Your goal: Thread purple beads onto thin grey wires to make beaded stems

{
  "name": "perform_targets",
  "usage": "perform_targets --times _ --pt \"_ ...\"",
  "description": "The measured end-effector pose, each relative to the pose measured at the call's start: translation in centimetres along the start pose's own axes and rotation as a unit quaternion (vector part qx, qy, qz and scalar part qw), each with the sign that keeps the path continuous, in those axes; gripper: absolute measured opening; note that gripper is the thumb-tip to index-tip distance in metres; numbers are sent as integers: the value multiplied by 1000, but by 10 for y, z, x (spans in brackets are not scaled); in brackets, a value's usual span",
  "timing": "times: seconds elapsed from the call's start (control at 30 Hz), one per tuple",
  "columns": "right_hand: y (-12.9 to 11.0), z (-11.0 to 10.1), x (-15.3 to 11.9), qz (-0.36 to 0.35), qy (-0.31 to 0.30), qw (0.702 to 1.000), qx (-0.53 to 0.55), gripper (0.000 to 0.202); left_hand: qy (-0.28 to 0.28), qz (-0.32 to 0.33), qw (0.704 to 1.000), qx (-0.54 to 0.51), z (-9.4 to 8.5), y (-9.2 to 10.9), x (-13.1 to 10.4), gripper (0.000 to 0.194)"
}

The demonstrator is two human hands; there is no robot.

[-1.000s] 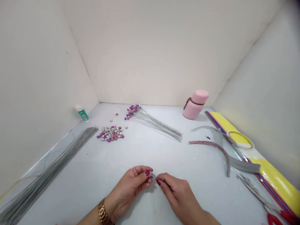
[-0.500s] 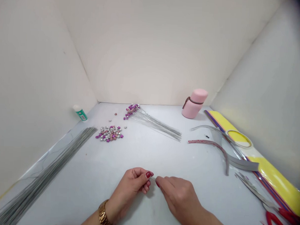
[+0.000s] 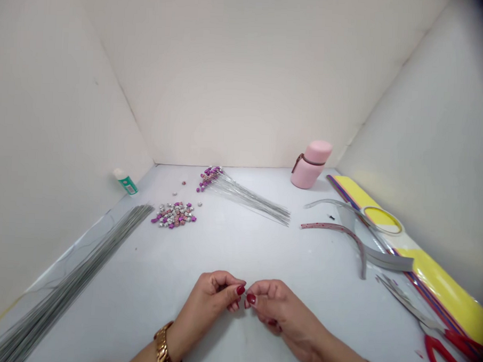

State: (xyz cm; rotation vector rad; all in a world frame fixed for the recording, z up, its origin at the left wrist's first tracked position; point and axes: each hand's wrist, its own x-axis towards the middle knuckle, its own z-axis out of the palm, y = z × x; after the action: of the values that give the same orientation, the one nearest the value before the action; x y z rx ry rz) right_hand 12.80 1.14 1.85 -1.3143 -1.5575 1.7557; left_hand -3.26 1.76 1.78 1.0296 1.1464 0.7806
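Near the front middle of the table, my left hand [image 3: 212,300] pinches a thin silvery piece [image 3: 245,294] between thumb and fingers. My right hand [image 3: 281,311] is closed at the other side of it, thumb and fingertips together, almost touching the left fingertips. Fingers cover most of this piece, so its kind is unclear. Beyond the hands lies a loose pile of small purple, pink and silver stars [image 3: 176,215]. Behind that, a bunch of thin wires [image 3: 256,199] has star heads [image 3: 209,177] at its left end.
A long bundle of grey wires [image 3: 81,275] runs along the left side, below a glue stick [image 3: 126,182]. A pink bottle [image 3: 308,168] stands at the back right. On the right are paper strips [image 3: 343,228], a tape roll [image 3: 382,219], yellow sheets [image 3: 433,280] and red-handled scissors [image 3: 438,344].
My right hand has turned, so that its thumb and curled fingers now show, and its fingertips have come closer to the left ones. My left hand keeps its pinch. The view has shifted slightly.
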Motion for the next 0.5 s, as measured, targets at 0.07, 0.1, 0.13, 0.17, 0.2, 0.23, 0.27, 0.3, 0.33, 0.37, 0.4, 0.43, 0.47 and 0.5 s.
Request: perform_targets --times 0.07,0.1,0.13,0.17,0.2,0.23,0.27,0.3,0.33,0.37,0.4,0.43,0.47,0.5 --pt "4 -1 0 -105 20 987 -124 22 -1 -18 1000 -4 0 -1 1 22" --pt "6 -2 -1 -164 35 965 -202 25 1 -29 1000 -7 0 -1 2 23" --pt "8 -2 -2 -210 49 939 -268 27 6 -41 999 -9 0 -2 2 23" --pt "9 -2 -2 -241 59 914 -320 28 11 -50 999 -10 0 -3 3 24" --pt "10 -2 -2 -252 62 902 -344 29 12 -52 999 -7 0 -3 2 24" --pt "10 -2 -2 -242 56 910 -331 28 7 -48 999 -1 0 -3 2 23" --pt "9 -1 -1 -208 43 935 -283 27 1 -34 999 8 -1 -2 1 22" --pt "8 -1 -1 -159 28 963 -214 26 -4 -12 1000 22 -1 -1 0 22" --pt "6 -1 1 -105 12 985 -139 24 -7 15 999 39 -2 0 0 21" --pt "5 -1 2 -54 -4 996 -73 24 -9 41 998 53 -3 1 -1 20" --pt "3 -1 3 -14 -16 999 -24 23 -11 56 997 60 -3 3 -1 19" --pt "2 -1 3 0 -21 1000 -6 24 -10 55 997 51 -4 3 -1 20" --pt "0 -2 4 -14 -19 1000 -15 24 -9 40 999 26 -4 4 -1 20" --pt "-1 -2 4 -48 -9 998 -46 24 -9 14 1000 -13 -3 4 0 21"
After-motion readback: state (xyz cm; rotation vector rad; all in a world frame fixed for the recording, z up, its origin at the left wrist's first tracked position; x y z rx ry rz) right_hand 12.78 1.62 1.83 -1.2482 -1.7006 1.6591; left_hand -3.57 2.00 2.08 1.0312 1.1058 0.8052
